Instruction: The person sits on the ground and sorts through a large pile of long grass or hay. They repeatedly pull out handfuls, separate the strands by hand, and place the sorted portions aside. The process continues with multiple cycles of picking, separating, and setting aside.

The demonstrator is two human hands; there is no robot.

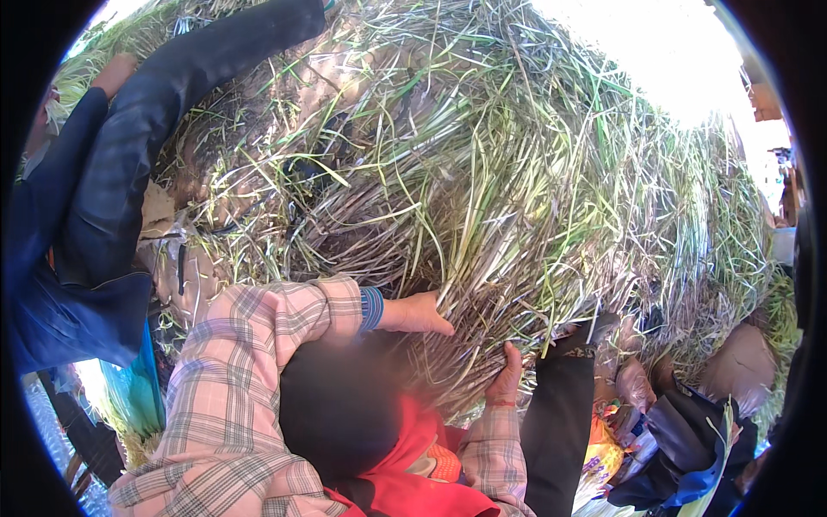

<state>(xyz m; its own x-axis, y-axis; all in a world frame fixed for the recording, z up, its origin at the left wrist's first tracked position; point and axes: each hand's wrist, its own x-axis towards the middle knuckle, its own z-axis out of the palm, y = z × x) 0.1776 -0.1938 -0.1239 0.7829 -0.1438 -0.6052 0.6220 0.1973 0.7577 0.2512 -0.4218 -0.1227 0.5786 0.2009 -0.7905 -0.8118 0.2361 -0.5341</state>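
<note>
My left hand point(418, 313), in a pink plaid sleeve with a blue striped cuff, is around a thick bundle of long grass stems point(475, 316). Its thumb lies across the near side, and the stems hide its other fingers. Lower right, my right hand point(507, 376) grips the same bundle near its brown lower ends. The right thumb points up, a thin red band circles the wrist, and the fingers are mostly behind the stems. The green leafy tops fan away over a large heap of cut grass point(549, 161). A dark, blurred rounded shape point(342, 407) covers part of the view between my arms.
At left sits another person in dark clothes, a leg point(148, 123) stretched along the heap. More people's feet point(636, 381) and dark clothing are at lower right, beside a yellow-orange bag point(602, 449). A teal plastic sheet point(132, 394) stands at lower left. Bare soil point(194, 161) shows between loose stems.
</note>
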